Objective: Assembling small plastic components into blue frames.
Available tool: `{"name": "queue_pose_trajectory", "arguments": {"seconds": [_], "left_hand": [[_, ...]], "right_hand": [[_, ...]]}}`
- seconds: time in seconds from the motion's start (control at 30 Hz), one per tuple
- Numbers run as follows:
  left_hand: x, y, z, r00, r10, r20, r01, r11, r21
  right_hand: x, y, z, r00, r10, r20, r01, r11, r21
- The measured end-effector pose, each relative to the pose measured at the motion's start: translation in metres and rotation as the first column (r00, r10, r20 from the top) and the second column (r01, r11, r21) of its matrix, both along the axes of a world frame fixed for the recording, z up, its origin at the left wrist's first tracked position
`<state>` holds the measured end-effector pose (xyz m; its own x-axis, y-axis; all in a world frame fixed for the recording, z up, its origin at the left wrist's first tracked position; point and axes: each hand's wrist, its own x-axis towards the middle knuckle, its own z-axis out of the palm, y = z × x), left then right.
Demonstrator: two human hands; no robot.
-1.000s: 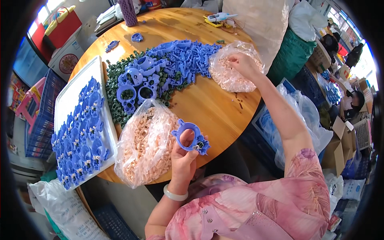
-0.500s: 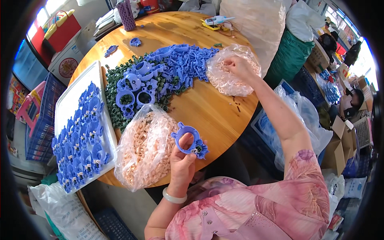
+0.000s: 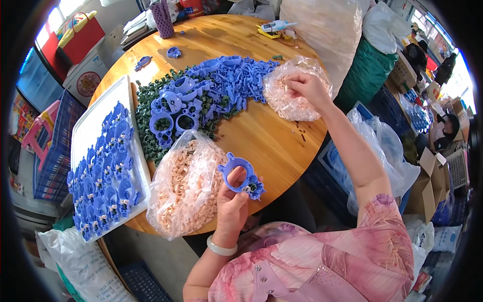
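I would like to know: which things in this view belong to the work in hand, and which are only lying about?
Apparently in the work:
blue ring piece in the left hand
bag of pale pieces at the right hand
dark green pieces
loose blue pieces
white tray

Apparently just lying about:
red bag
purple perforated holder
open cardboard box
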<state>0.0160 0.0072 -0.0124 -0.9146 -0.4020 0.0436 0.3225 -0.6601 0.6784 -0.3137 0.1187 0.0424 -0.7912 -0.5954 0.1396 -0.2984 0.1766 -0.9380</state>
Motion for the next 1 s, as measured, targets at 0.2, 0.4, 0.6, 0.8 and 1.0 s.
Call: {"name": "queue_pose_trajectory", "arguments": {"seconds": [0.2, 0.4, 0.6, 0.8, 1.0], "left_hand": [[0.004, -0.003, -0.004, 0.997, 0.026, -0.078, -0.017, 0.994, 0.106], [-0.005, -0.003, -0.003, 0.996, 0.067, -0.056, -0.064, 0.997, 0.054], [-0.001, -0.002, -0.008, 0.992, 0.112, -0.053, -0.109, 0.992, 0.063], [0.000, 0.003, -0.006, 0.986, 0.133, -0.102, -0.135, 0.991, -0.009], [0.003, 0.003, -0.014, 0.986, 0.152, -0.062, -0.157, 0.985, -0.073]], "right_hand": [[0.103, -0.003, 0.024, 0.910, 0.231, 0.344, -0.146, 0.956, -0.255], [0.179, -0.001, 0.012, 0.945, 0.318, 0.072, -0.293, 0.925, -0.240], [0.205, -0.003, 0.010, 0.930, 0.286, -0.229, -0.308, 0.949, -0.065], [0.217, -0.005, 0.000, 0.925, 0.198, -0.325, -0.222, 0.974, -0.036], [0.226, -0.006, -0.009, 0.900, 0.097, -0.426, -0.134, 0.989, -0.058]]}}
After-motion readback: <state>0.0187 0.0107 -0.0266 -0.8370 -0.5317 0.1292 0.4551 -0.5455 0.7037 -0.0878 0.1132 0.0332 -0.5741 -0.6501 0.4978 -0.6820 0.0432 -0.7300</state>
